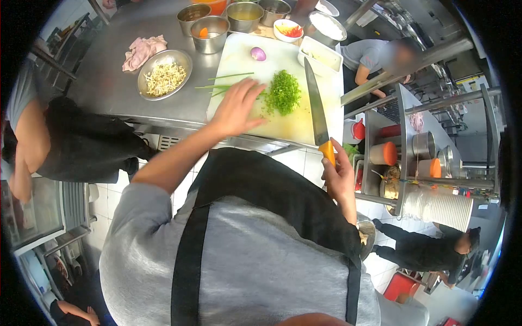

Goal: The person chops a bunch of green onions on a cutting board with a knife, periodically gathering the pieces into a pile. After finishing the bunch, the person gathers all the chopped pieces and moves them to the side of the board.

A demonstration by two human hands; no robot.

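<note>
My right hand (340, 176) grips the orange handle of a chef's knife (316, 103). Its long blade points away from me, over the right part of a white cutting board (236, 54). Palm down, with fingers stretched out, my left hand (238, 106) is over the left part of the board. Several green onion stalks (223, 86) lie just beyond and partly under its fingers. Between the hand and the blade sits a heap of chopped green onions (283, 93). A piece of purple onion (258, 54) rests farther back on the board, near a white rectangular tub (321, 58).
A metal bowl of bean sprouts (165, 79) stands left of the board, beside raw pale meat (144, 53). Metal pots (210, 41) and a bowl of sliced peppers (288, 31) line the back. One co-worker (370, 60) bends over at right; another person (32, 127) stands at left.
</note>
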